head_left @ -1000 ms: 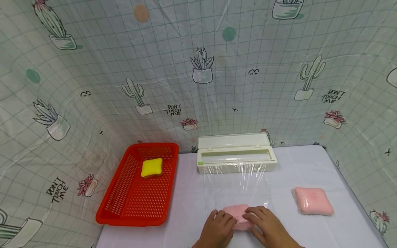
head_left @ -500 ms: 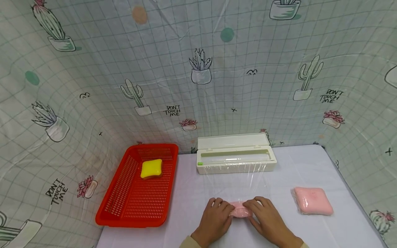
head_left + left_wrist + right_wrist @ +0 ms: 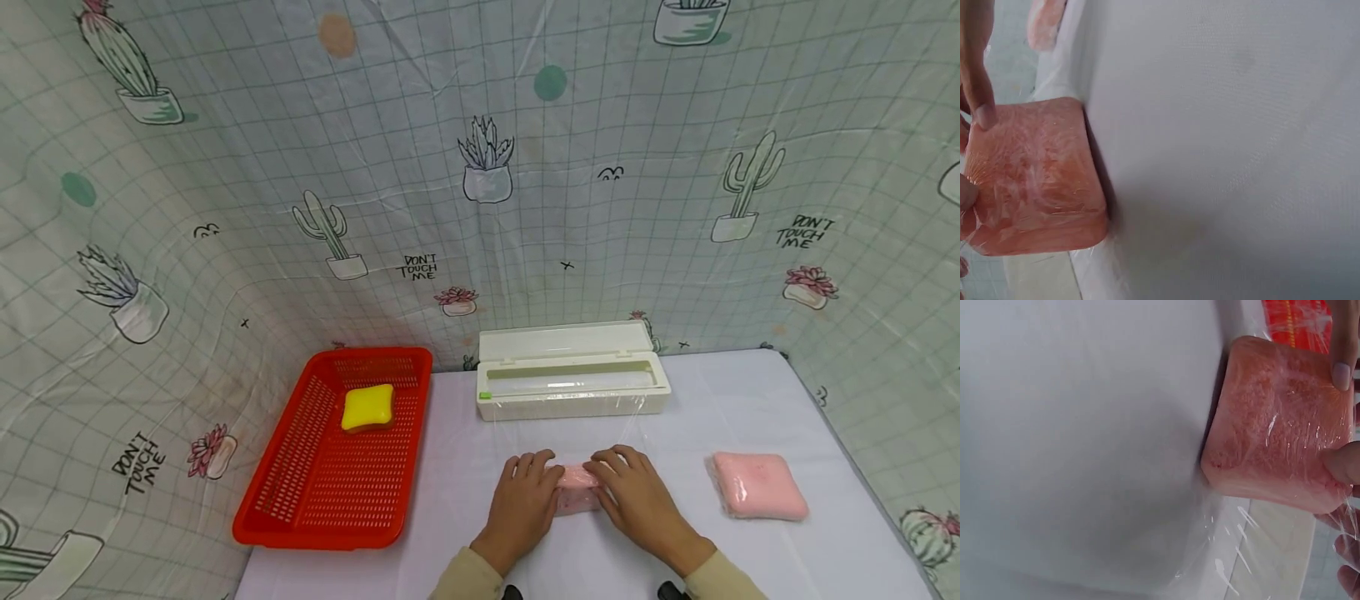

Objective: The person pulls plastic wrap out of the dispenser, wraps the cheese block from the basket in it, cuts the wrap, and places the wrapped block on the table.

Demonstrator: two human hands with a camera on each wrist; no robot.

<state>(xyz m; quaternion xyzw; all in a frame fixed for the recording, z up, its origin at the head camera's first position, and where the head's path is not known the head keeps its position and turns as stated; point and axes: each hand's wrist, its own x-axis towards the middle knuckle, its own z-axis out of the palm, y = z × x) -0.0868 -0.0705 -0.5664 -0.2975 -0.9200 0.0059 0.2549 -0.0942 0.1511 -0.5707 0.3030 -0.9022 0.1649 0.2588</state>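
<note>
A pink, sponge-like block (image 3: 577,502) wrapped in clear film is tilted up on the table between both hands in the head view. My left hand (image 3: 522,502) grips its left side, and my right hand (image 3: 636,504) grips its right side, fingers over the top edge and thumbs toward the near face. Wrinkled, glossy film covers the block (image 3: 1038,178) in the left wrist view. From the right wrist, thumbs press on the face of the block (image 3: 1272,431). Cling film (image 3: 562,433) runs from the block back to a white dispenser (image 3: 573,408) with its lid raised.
To the left lies a red perforated basket (image 3: 337,500) holding a yellow sponge (image 3: 367,407). Another film-wrapped pink block (image 3: 759,487) rests on the white table (image 3: 750,400) at right. A patterned curtain (image 3: 555,208) hangs behind and along the sides.
Both hands have moved forward toward the dispenser, taking the pink block along. The block has rolled over and stands tilted, and the stretch of film between it and the dispenser is shorter.
</note>
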